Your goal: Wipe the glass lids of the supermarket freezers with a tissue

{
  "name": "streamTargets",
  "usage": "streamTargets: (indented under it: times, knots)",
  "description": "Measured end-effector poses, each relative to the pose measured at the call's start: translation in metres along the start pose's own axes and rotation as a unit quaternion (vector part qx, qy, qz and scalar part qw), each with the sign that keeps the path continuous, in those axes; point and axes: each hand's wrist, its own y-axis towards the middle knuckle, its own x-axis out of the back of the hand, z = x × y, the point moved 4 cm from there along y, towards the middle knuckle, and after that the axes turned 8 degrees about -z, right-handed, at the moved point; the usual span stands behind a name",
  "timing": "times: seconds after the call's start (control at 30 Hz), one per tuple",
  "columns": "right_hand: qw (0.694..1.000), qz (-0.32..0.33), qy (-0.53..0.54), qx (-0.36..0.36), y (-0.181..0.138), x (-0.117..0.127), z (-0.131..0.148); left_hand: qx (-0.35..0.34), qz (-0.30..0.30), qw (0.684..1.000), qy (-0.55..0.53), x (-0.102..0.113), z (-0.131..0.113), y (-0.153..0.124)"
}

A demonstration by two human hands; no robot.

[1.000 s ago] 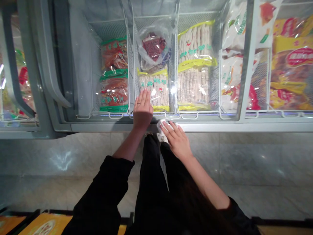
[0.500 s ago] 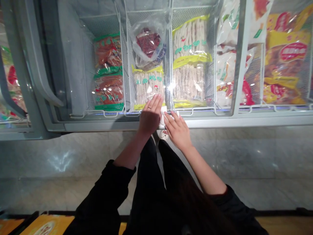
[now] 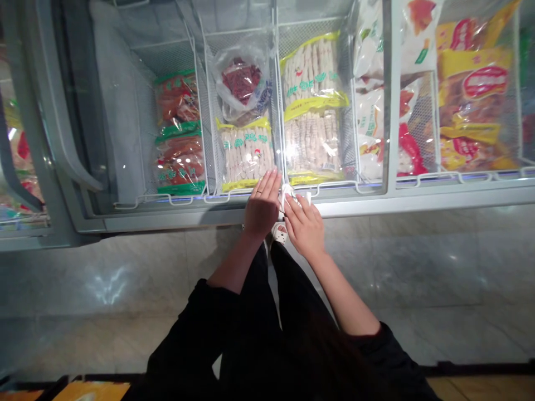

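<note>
**White wipe (image 3: 286, 193) bunched under the right hand (image 3: 307, 228) at the chest freezer's front rim (image 3: 188, 221)**

On my head feed, both hands meet at the centre of the frame. The left hand (image 3: 263, 206) is open, fingers extended and close together, a ring (image 3: 259, 192) on one of them. Its fingertips overlap the lower right corner of a yellow-edged bag of pale sticks (image 3: 246, 153). Just beside it, the right hand lies with its fingers stretched over the crumpled wipe; I can't tell whether they grip it or only press. White bits show at the fingertips, against the rim.

Above, wire dividers separate the goods: green-edged bags (image 3: 179, 161) at upper left, a clear bag with dark red contents (image 3: 241, 83) at upper centre, and yellow packets (image 3: 476, 83) at upper right. Below the rim I see a spotted white shoe (image 3: 279, 234) and the grey tiled floor (image 3: 418, 267).
</note>
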Motion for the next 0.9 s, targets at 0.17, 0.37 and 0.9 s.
streamTargets:
  times: [0.17, 0.37, 0.9]
  knots:
    - [0.993, -0.082, -0.044, -0.074, -0.012, 0.016, -0.046, 0.016, 0.005, 1.000, 0.007, -0.001, -0.003, -0.001]
    - [0.996, -0.063, -0.032, -0.050, 0.018, 0.007, -0.015, 0.024, 0.018, 0.999, 0.017, -0.002, -0.003, -0.002]
    - [0.976, -0.163, -0.061, -0.131, -0.028, 0.028, -0.099, -0.003, -0.013, 1.000, 0.020, -0.002, -0.001, -0.006]
